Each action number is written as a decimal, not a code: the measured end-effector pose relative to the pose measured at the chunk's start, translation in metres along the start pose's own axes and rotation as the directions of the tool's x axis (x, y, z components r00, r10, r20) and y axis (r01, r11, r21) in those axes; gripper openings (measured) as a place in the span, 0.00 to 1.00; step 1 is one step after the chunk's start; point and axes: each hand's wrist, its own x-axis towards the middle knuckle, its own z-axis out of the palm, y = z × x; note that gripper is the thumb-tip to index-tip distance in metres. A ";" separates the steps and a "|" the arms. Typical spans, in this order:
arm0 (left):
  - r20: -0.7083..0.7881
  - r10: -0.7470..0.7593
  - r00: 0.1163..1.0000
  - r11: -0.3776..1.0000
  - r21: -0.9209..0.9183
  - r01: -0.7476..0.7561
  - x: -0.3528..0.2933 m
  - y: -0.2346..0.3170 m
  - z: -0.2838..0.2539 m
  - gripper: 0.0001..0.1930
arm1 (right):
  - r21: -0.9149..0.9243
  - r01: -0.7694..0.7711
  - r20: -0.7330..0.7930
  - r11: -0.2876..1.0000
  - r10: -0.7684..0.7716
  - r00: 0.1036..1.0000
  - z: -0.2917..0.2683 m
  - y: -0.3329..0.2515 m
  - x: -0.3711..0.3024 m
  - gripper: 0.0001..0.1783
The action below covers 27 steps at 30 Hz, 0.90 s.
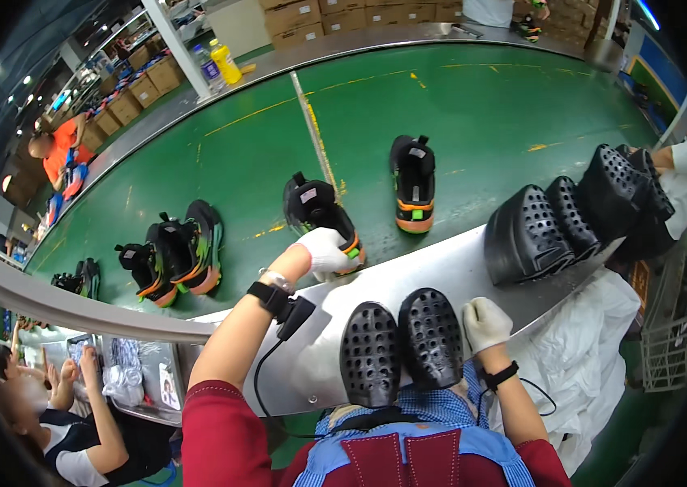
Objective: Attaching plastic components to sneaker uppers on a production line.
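My left hand [329, 250], in a white glove, is closed round the near end of a black sneaker [307, 204] with orange and green trim, at the near edge of the green belt. My right hand [487, 321], also gloved, makes a fist just right of a black perforated shoe form [431, 337]; its palm side is hidden, so I cannot tell whether it holds anything. A second such form [369, 353] stands to the left, both at the metal ledge's edge before me. Another sneaker [414, 183] sits on the belt, farther right.
More sneakers [189, 247] stand left on the green conveyor belt [489, 105]. Several black perforated forms [528, 235] crowd the right end of the metal ledge [457, 260]. White plastic sheeting [583, 357] lies below right. Co-workers are at left; a sleeved arm reaches in at right.
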 end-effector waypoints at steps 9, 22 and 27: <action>-0.062 0.015 0.998 0.882 0.471 0.016 0.000 -0.006 0.008 0.30 | 0.010 0.049 -0.035 0.999 -0.048 0.998 0.008 -0.003 -0.002 0.08; -0.450 0.355 0.819 0.737 0.674 0.051 -0.034 -0.036 0.066 0.07 | 0.030 0.019 -0.008 0.999 -0.018 1.000 0.009 0.004 -0.001 0.08; -0.408 0.372 0.834 0.799 0.598 -0.064 -0.043 -0.054 0.080 0.07 | 0.079 0.050 -0.069 0.996 -0.045 0.997 0.011 0.002 -0.001 0.07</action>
